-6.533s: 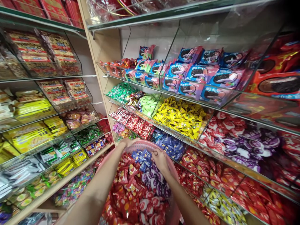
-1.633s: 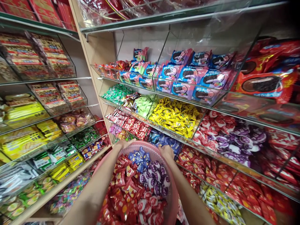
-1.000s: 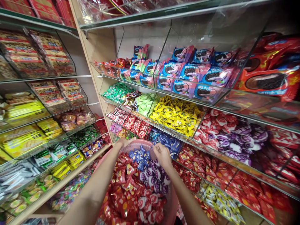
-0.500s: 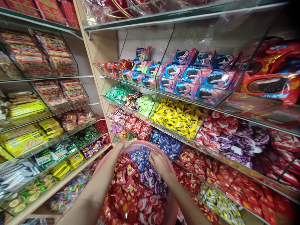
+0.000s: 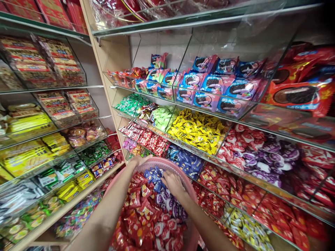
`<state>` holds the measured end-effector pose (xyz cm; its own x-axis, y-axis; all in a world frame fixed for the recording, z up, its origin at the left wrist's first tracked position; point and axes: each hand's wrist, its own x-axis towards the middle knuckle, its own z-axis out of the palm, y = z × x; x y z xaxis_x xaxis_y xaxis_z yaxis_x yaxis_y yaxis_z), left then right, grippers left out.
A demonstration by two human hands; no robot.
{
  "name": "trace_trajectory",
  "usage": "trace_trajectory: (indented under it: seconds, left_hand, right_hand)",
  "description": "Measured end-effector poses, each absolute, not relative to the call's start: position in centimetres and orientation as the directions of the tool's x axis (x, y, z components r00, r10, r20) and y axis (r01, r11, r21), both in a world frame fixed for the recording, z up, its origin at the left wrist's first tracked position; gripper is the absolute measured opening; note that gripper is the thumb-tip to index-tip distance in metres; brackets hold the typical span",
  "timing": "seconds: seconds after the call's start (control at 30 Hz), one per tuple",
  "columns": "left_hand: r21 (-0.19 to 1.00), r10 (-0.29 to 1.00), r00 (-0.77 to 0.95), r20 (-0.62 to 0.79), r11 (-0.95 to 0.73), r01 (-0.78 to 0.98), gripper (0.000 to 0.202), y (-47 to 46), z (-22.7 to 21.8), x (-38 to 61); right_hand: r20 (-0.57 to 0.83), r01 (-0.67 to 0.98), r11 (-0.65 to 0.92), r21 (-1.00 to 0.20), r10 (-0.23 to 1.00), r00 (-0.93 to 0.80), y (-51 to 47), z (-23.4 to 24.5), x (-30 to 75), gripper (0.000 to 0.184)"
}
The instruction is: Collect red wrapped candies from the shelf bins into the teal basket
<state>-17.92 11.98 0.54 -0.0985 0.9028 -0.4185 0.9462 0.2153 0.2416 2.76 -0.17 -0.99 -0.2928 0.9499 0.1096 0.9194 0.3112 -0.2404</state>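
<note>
A pink plastic basket (image 5: 192,179) full of wrapped candies stands in front of me. At its far left rim, my left hand (image 5: 138,161) is closed on the edge, thumb along the top and the other fingers mostly hidden. My right hand (image 5: 173,182) is inside the basket, palm down, with loosely extended fingers touching the candies. Blue-wrapped candies (image 5: 154,178) lie by its fingertips, and purple-and-white candies (image 5: 170,204) are just below it. Red packets (image 5: 138,212) fill the left side of the basket, while red-and-white candies (image 5: 167,228) lie nearest me.
Clear-fronted shelf bins surround the basket. Ahead are yellow candies (image 5: 196,130) and blue candies (image 5: 185,162), with blue cookie packs (image 5: 214,83) above. A wooden post (image 5: 101,66) divides these from the left shelves, which hold yellow packs (image 5: 28,153). Glass shelf edges (image 5: 251,177) slope along the right.
My right hand has shifted slightly left within the basket, and its fingers have gone from curled to more stretched out over the candies. The left hand keeps its place on the rim.
</note>
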Motion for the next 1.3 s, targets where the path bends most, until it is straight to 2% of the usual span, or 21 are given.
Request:
trace_trajectory:
  seconds: [0.17, 0.23, 0.27, 0.33, 0.37, 0.53, 0.73, 0.9, 1.07, 1.13, 1.2, 1.3]
  left_hand:
    - [0.244, 0.903, -0.092, -0.42, 0.21, 0.947, 0.106, 12.1, 0.4, -18.0]
    - [0.243, 0.902, -0.088, -0.422, 0.206, 0.948, 0.106, 12.1, 0.4, -18.0]
    - [0.243, 0.902, -0.086, -0.423, 0.205, 0.948, 0.106, 12.1, 0.4, -18.0]
    - [0.243, 0.901, -0.087, -0.425, 0.206, 0.948, 0.106, 12.1, 0.4, -18.0]
    - [0.243, 0.901, -0.089, -0.424, 0.208, 0.948, 0.106, 12.2, 0.3, -18.0]
    - [0.246, 0.903, -0.095, -0.419, 0.214, 0.945, 0.106, 12.3, 0.1, -18.1]
    - [0.236, 0.904, -0.101, -0.416, 0.215, 0.948, 0.105, 12.3, 0.0, -18.1]
    - [0.225, 0.906, -0.101, -0.412, 0.209, 0.952, 0.107, 12.5, 0.0, -18.1]
    - [0.236, 0.905, -0.091, -0.417, 0.205, 0.95, 0.105, 12.4, 0.1, -18.1]
    - [0.24, 0.902, -0.091, -0.421, 0.208, 0.948, 0.109, 12.3, 0.3, -18.0]
    - [0.241, 0.898, -0.094, -0.43, 0.214, 0.947, 0.112, 12.2, 0.3, -18.0]
    - [0.242, 0.896, -0.098, -0.434, 0.221, 0.945, 0.113, 12.1, 0.4, -17.9]
  right_hand:
    - [0.223, 0.911, 0.222, -0.348, 0.963, -0.15, 0.6, -0.2, 4.7, 0.03]
    - [0.278, 0.823, 0.095, -0.56, 0.957, 0.079, 1.5, 0.1, 6.3, 0.033]
    - [0.269, 0.722, 0.028, -0.692, 0.938, 0.221, 2.1, 0.1, 7.1, 0.035]
    - [0.169, 0.463, -0.063, -0.884, 0.88, 0.444, 3.2, -0.3, 8.6, 0.041]
    - [0.113, 0.357, -0.088, -0.93, 0.857, 0.504, 3.7, -0.6, 9.1, 0.044]
    - [-0.022, 0.156, -0.143, -0.977, 0.801, 0.598, 5.1, -2.5, 9.9, 0.058]
    - [-0.013, 0.096, -0.107, -0.99, 0.735, 0.678, 5.6, -2.5, 9.8, 0.058]
    - [0.038, 0.108, -0.052, -0.993, 0.717, 0.696, 5.9, -1.5, 9.7, 0.052]
    - [0.147, 0.156, 0.059, -0.986, 0.741, 0.655, 3.8, -0.8, 7.2, 0.044]
    - [0.223, 0.204, 0.132, -0.97, 0.821, 0.526, 2.5, -1.0, 5.5, 0.038]
    - [0.278, 0.269, 0.198, -0.943, 0.912, 0.303, 1.3, -1.3, 3.6, 0.032]
    - [0.258, 0.383, 0.241, -0.892, 0.966, -0.009, 0.5, -2.0, 0.9, 0.027]
